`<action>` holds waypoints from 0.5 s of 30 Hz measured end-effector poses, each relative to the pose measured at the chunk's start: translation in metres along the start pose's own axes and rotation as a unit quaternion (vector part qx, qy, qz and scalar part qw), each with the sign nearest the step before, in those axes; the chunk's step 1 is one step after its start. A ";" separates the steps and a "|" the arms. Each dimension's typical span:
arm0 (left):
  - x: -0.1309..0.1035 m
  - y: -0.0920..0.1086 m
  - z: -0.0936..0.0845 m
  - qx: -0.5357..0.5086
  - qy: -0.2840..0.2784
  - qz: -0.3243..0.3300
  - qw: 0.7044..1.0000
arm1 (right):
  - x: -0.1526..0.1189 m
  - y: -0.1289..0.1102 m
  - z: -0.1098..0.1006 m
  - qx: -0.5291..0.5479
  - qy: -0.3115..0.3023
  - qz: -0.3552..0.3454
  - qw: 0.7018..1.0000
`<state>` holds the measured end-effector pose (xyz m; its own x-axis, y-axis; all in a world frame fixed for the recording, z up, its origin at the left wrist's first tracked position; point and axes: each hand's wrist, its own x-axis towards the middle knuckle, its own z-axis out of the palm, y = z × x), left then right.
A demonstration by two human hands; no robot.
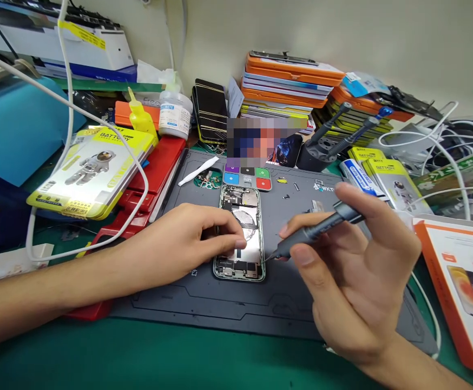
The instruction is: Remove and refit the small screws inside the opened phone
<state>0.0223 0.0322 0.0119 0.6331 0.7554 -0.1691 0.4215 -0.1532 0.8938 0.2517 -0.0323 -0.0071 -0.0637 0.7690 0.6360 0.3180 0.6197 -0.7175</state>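
Note:
An opened smartphone (249, 255) lies on the dark grey work mat (228, 303), its inner parts, a silvery battery area and a round coil exposed. Over the phone's left edge and middle reaches my left hand (198, 238), thumb and index finger drawn together; whatever lies between the fingertips is too small to make out. My right hand (354, 260) grips a slim grey precision screwdriver (313, 230) between thumb and fingers, with the index finger on its rear end. The screwdriver's thin tip points at the phone's lower right edge.
Beyond the phone lies a coloured screw tray (263, 183), with small loose parts to its right. A white pry tool (198, 170) lies left. Yellow battery boxes (94, 170), a white cable (145, 189), a tool holder (315, 157) and an orange-edged box (459, 281) surround the mat.

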 end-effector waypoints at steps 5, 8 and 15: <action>0.000 -0.001 0.001 -0.018 -0.004 -0.006 1.000 | -0.008 0.006 -0.010 -0.032 -0.067 -0.051 0.996; -0.002 -0.002 0.002 -0.032 -0.011 -0.018 0.999 | -0.011 0.007 -0.013 -0.022 -0.110 -0.032 0.993; -0.001 -0.002 0.000 -0.044 -0.006 -0.022 0.999 | -0.008 0.006 -0.012 -0.023 -0.137 -0.031 0.990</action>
<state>0.0210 0.0319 0.0107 0.6236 0.7522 -0.2129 0.3898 -0.0631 0.9187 0.2654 -0.0363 -0.0130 -0.3372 0.7471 0.5728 0.3481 0.6643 -0.6615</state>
